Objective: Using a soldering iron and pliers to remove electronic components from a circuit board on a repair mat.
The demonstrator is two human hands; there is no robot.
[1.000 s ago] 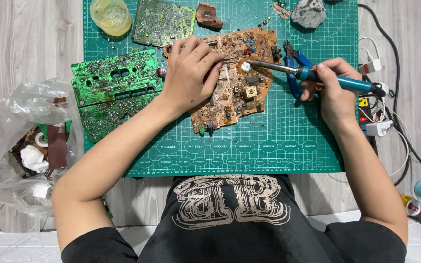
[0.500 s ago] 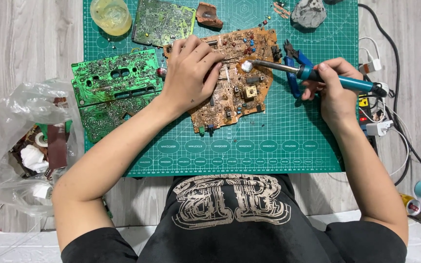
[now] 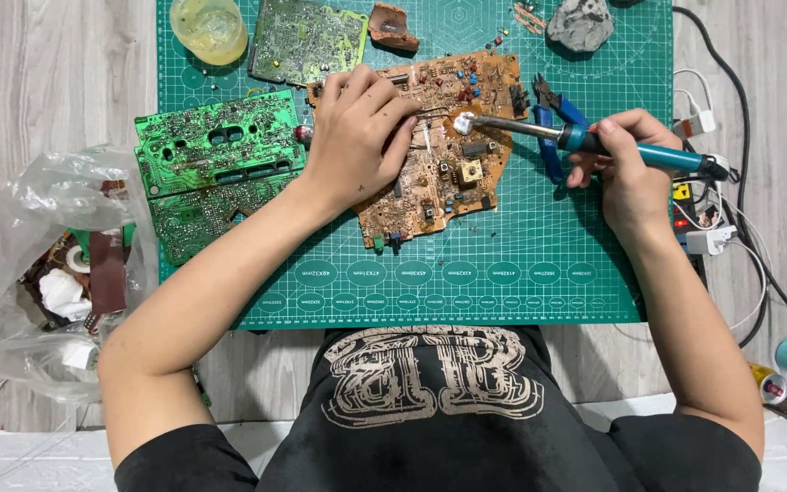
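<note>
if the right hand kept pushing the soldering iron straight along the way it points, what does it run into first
Probably the brown circuit board: the soldering iron in the right hand points left, its tip already at the board's surface. Further along lie the left hand fingers, though height is unclear.

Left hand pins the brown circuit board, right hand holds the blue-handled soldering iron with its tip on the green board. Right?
Not quite. The head view shows the soldering iron in the right hand with its tip on the brown circuit board, not a green one. The left hand does pin that brown board.
</note>
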